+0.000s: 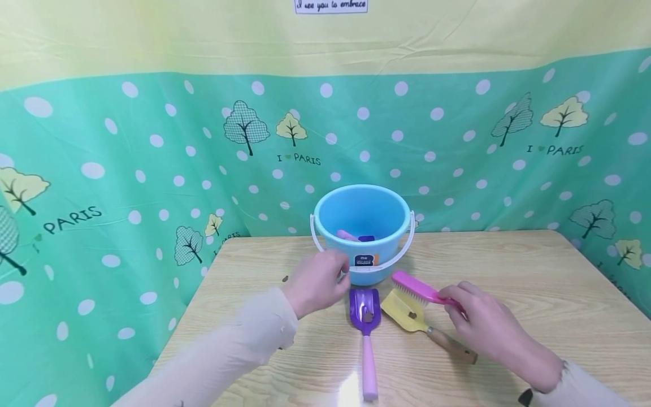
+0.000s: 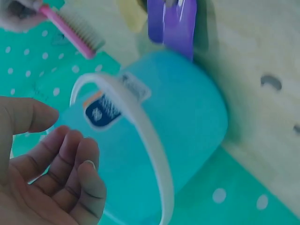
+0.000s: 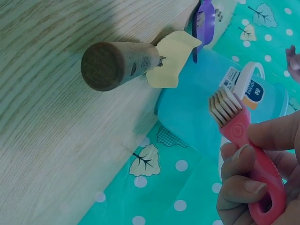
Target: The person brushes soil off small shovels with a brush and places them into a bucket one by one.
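"Where is the pink brush (image 1: pixel 417 287)?"

"In the person's right hand (image 1: pixel 488 322), thumb and fingers clamped round its handle. It is held out near the yellow shovel (image 1: pixel 402 311), its head aimed at the bucket (image 1: pixel 389 249) and its long axis slanting back to the hand."

"And its make?"

"A smooth handle with a hole through the end, and a block of stiff, pale bristles. In the head view they face down; whether they touch the shovel, one cannot tell."

"The shovel itself?"

"A yellow blade towards the bucket, and a rounded wooden handle running away from it. Beside it lies a glossy purple scoop (image 1: pixel 365 333) with a lilac handle, also pointing bucketward."

"The left hand (image 1: pixel 317 280)?"

"Just before the round blue bucket, near its white carrying handle, fingers loosely bent, gripping nothing."

"Underneath?"

"A wood-grained desk (image 1: pixel 508 265)."
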A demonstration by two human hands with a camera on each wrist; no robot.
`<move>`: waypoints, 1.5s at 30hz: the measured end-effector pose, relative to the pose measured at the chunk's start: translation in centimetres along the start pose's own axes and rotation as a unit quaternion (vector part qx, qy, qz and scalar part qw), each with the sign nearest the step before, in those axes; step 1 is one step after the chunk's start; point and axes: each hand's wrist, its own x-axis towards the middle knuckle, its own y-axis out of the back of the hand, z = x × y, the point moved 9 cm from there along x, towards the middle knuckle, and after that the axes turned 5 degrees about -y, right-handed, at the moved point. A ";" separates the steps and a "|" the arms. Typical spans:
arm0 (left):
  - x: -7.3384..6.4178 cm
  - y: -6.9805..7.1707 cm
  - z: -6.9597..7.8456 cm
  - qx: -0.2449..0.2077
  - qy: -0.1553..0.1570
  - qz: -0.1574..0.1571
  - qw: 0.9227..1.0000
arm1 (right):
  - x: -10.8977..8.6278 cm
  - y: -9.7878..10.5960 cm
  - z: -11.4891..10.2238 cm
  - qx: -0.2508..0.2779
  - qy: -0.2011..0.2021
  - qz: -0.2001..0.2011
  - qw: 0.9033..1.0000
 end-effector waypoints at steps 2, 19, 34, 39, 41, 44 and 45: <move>-0.6 -0.9 0.2 -0.012 0.000 -0.008 1.000 | 0.0 0.0 0.0 -0.001 -0.002 -0.001 1.000; -4.4 -8.9 2.6 -0.077 -0.001 -0.077 0.994 | -0.2 -0.3 -0.1 0.003 0.002 -0.002 1.000; -5.8 -12.6 3.9 -0.101 0.058 -0.130 0.985 | -0.1 -0.6 0.1 0.008 -0.012 -0.017 1.000; -5.8 -13.3 3.9 -0.098 0.076 -0.124 0.985 | -0.1 -0.8 0.1 0.009 -0.015 -0.024 1.000; -5.9 -13.4 3.9 -0.095 0.083 -0.120 0.985 | -0.1 -1.0 0.1 0.011 -0.015 -0.028 0.999; -5.9 -13.5 3.9 -0.093 0.094 -0.115 0.985 | -0.2 -1.2 0.2 0.012 -0.017 -0.033 0.999; -5.9 -13.5 3.9 -0.093 0.097 -0.114 0.984 | -0.3 -1.3 0.2 0.013 -0.019 -0.035 0.999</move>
